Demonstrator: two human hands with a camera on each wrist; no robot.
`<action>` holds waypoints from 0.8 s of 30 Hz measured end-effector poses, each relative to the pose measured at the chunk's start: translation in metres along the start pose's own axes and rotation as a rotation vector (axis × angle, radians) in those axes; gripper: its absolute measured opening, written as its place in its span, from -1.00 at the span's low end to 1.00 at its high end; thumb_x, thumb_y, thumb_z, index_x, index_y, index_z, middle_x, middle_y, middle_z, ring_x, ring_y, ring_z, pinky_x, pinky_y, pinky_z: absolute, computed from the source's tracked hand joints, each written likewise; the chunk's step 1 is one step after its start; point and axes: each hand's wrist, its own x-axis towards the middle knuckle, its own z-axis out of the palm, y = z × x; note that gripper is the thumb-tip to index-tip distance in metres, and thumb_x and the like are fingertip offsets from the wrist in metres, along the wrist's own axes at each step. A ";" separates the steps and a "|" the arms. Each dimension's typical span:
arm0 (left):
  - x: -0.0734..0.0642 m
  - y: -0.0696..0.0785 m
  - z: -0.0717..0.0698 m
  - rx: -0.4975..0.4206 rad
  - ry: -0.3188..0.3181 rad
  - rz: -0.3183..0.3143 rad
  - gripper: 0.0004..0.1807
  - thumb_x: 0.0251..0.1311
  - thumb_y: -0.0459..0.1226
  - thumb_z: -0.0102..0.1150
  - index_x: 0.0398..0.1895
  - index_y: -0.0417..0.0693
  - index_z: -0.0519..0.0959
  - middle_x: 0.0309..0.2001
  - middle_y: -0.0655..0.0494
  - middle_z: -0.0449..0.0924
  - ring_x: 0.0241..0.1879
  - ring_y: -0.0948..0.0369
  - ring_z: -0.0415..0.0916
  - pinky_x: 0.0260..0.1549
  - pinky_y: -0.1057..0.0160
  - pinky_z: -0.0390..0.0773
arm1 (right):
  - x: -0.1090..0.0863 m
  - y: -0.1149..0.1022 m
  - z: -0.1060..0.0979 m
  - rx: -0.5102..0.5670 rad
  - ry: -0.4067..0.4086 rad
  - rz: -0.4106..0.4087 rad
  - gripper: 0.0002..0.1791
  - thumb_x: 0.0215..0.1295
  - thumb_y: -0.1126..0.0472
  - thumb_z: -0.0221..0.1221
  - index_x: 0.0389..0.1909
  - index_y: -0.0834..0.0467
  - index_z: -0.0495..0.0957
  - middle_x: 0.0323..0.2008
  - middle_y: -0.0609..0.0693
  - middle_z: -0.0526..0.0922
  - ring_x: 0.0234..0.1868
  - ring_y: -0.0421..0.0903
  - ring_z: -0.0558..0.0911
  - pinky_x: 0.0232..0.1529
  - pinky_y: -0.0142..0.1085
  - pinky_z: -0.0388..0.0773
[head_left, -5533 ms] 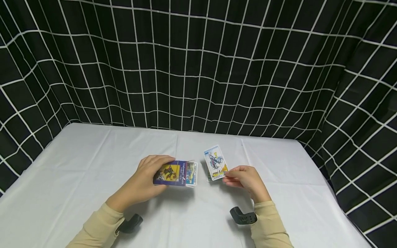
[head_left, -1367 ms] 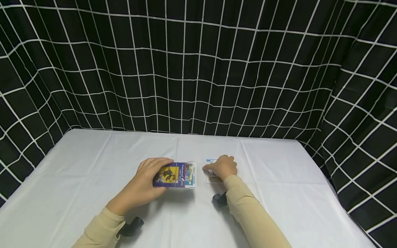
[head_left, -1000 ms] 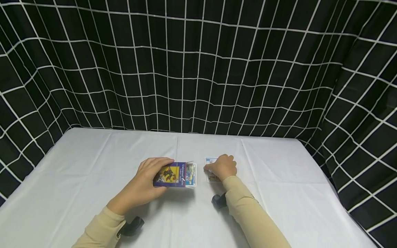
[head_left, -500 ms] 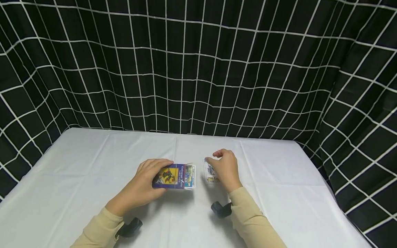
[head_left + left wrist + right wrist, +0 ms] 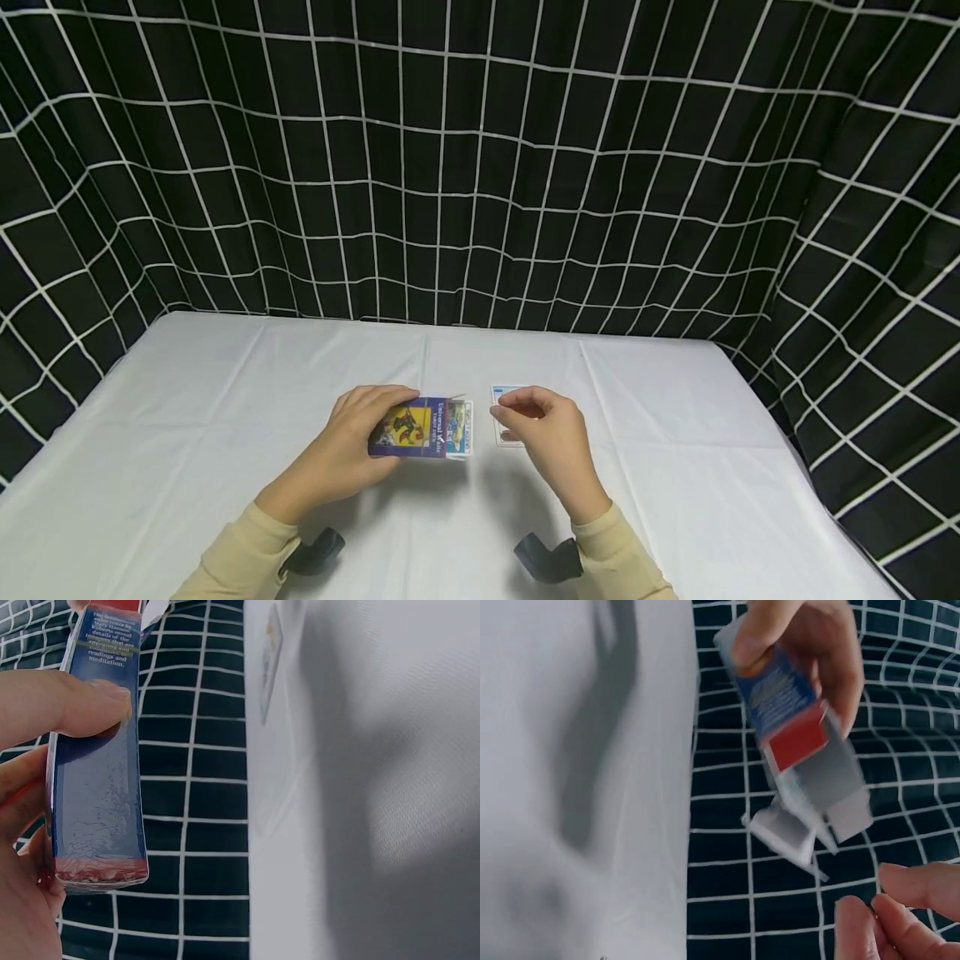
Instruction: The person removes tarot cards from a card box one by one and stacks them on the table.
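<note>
My left hand (image 5: 352,442) grips a purple-blue tarot card box (image 5: 408,427), holding it up over the tabletop. The box's flaps stand open to the right, and tarot cards (image 5: 459,427) stick out of that end. In the left wrist view the thumb presses along the narrow side of the box (image 5: 97,780). My right hand (image 5: 551,433) hovers just right of the box, fingers loosely bent with nothing between them. In the right wrist view its fingertips (image 5: 855,922) face the box's open end. Beneath this hand, partly hidden, a tarot card (image 5: 507,437) lies face up.
A white cloth (image 5: 225,375) covers the table, with faint creases. Black curtains with a white grid (image 5: 450,167) hang behind and at both sides. A dark wrist camera (image 5: 547,560) shows under the right sleeve, another wrist camera (image 5: 315,552) under the left.
Earlier my right hand held a knight card, then bent over the cards laid on the table. Now it has lifted off and drawn back toward me. The left hand and box stay nearly still.
</note>
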 end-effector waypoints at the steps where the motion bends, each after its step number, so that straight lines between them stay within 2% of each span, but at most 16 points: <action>1: 0.000 0.000 0.000 -0.003 0.001 0.001 -0.20 -0.26 -0.33 0.38 0.22 0.06 0.36 0.18 0.17 0.41 0.16 0.16 0.26 0.23 0.02 0.11 | -0.002 -0.001 0.000 0.011 -0.013 0.004 -0.85 0.02 0.25 0.30 -0.36 0.22 0.63 -0.36 0.07 0.67 -0.34 -0.05 0.67 -0.39 -0.31 0.64; 11: 0.000 0.001 0.001 -0.012 0.002 0.008 -0.20 -0.27 -0.34 0.37 0.22 0.06 0.36 0.18 0.17 0.41 0.15 0.17 0.25 0.23 0.03 0.12 | -0.010 0.004 0.006 0.095 -0.098 0.031 -0.84 -0.01 0.33 0.27 -0.34 0.28 0.63 -0.41 0.09 0.66 -0.40 -0.10 0.65 -0.38 -0.26 0.65; 24: 0.000 0.002 0.001 -0.018 0.004 0.018 -0.20 -0.27 -0.33 0.39 0.21 0.10 0.36 0.17 0.22 0.42 0.14 0.18 0.26 0.21 0.02 0.14 | -0.012 0.005 0.008 0.118 -0.121 0.047 -0.77 -0.01 0.29 0.30 -0.29 0.29 0.64 -0.38 0.12 0.68 -0.36 -0.10 0.68 -0.31 -0.30 0.64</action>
